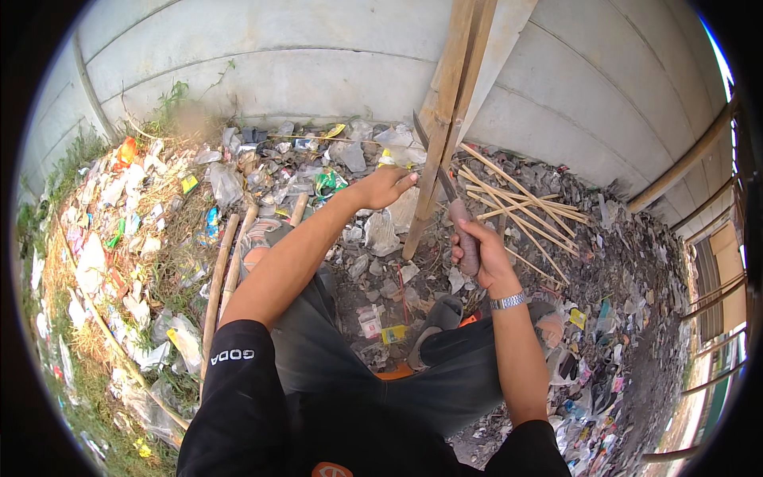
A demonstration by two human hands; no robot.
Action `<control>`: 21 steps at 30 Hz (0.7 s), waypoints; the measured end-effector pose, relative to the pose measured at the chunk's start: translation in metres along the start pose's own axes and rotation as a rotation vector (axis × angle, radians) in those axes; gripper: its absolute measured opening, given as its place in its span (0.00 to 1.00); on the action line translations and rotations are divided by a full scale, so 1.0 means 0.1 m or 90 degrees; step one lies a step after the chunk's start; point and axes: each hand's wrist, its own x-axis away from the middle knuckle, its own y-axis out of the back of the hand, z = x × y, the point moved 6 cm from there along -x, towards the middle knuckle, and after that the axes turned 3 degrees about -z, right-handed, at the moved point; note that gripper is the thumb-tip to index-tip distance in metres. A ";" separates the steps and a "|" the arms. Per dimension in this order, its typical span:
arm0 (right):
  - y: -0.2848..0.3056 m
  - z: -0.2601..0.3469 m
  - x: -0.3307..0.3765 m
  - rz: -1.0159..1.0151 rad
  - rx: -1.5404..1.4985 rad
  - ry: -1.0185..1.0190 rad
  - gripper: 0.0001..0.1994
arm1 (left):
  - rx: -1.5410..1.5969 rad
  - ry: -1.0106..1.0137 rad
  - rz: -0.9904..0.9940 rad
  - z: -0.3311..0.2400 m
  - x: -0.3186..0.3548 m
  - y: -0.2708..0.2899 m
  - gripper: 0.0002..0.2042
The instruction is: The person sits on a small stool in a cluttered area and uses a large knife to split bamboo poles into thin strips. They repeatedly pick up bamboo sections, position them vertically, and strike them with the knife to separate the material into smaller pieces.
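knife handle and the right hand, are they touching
Touching. The head view shows the right hand wrapped around the knife handle, with no gap between them; the handle's upper end sticks out above the grip.

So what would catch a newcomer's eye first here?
Probably the long knife gripped in the right hand, its blade crossing the split pole near the upper middle, with the left hand open just left of it. After that, the litter strewn all around, and the thin pale sticks lying criss-crossed right of the pole.
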 end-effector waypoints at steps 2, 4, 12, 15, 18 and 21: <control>-0.23 -0.16 0.02 0.018 -0.017 0.021 0.19 | 0.025 -0.001 -0.229 -0.09 0.01 0.11 0.37; -0.48 -0.34 0.03 0.031 -0.002 0.047 0.19 | 0.089 0.019 -0.276 -0.12 0.03 0.24 0.37; -1.01 -0.85 0.20 0.162 0.128 0.033 0.19 | 0.155 0.073 -0.231 0.09 0.18 0.35 0.40; -0.97 -0.78 0.21 0.146 0.092 0.033 0.18 | 0.153 0.066 -0.229 0.00 0.21 0.36 0.39; -0.84 -0.74 0.15 0.103 0.081 0.048 0.16 | 0.150 0.083 -0.199 -0.07 0.18 0.39 0.38; -0.73 -0.68 0.10 0.075 0.087 0.046 0.14 | 0.071 0.079 -0.245 -0.07 0.19 0.52 0.40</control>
